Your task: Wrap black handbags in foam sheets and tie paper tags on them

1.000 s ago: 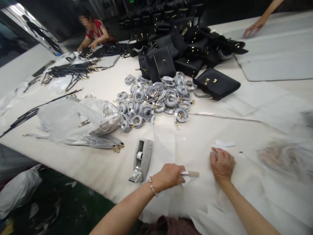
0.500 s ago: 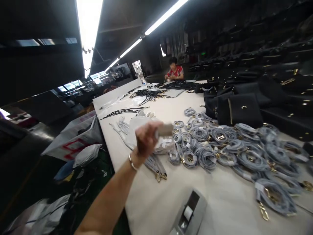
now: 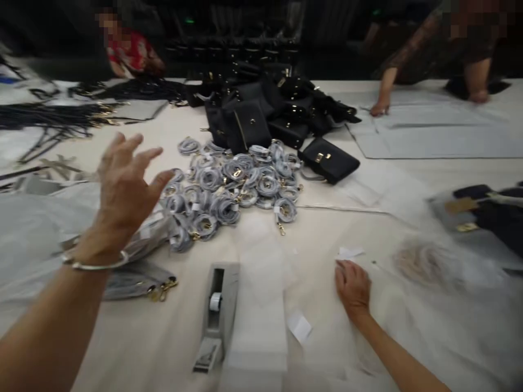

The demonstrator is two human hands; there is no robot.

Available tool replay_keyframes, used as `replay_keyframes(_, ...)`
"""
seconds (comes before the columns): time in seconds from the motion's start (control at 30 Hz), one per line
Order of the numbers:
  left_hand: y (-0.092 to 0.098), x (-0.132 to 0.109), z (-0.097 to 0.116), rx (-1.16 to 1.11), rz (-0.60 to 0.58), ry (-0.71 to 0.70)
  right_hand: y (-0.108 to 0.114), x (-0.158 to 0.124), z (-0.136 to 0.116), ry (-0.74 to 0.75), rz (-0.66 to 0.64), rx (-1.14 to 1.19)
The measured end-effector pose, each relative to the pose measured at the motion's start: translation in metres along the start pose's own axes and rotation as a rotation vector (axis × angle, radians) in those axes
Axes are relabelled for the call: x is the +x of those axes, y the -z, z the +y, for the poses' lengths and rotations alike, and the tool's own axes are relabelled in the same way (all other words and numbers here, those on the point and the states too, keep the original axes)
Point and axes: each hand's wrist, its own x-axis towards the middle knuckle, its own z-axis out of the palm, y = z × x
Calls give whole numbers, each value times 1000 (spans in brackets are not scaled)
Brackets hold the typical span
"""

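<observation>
My left hand, with a bracelet at the wrist, is raised over the table's left side. Its fingers are spread and nothing is in it. Just below it lie a crumpled clear plastic bag and a bundle of grey straps with gold clasps. My right hand rests low on the table with its fingers curled together, and a small white paper slip sticks out at the fingertips. Between the hands stand a grey tape dispenser and a strip of thin white paper sheets.
Several coiled grey straps are heaped mid-table, before a pile of black bags. A loose white slip lies near the paper. Clear plastic bags cover the right side. Across the table, a co-worker's hand touches a grey sheet.
My view has swung to the right and down. My left hand, earlier closed around a blurred beige flat thing, is now spread with nothing in it. My right hand has come into view.
</observation>
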Motion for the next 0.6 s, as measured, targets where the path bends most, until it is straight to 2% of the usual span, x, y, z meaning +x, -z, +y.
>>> replay_keyframes(0.07,-21,-21,70,-199,-169,-156,20,-8,18,-37,17,5)
replay_keyframes(0.13,-33,-57,141,-402,-408,-238,28,-5,22,-49,2,88)
replay_keyframes(0.2,-43,-102,202,-523,-612,-222,34,8,22,-38,-36,165)
replay_keyframes(0.27,-49,-149,244,-611,-818,-162,43,27,26,-9,-66,208)
replay_keyframes(0.33,-50,-192,270,-670,-971,-83,52,50,32,37,-136,199)
replay_keyframes(0.43,-46,-238,286,-755,-1099,-22,63,83,35,83,-385,50)
replay_keyframes(0.5,-43,-254,290,-773,-1112,24,67,97,30,86,-501,-28)
replay_keyframes(0.6,-38,-261,295,-733,-1087,134,69,100,6,109,-507,14)
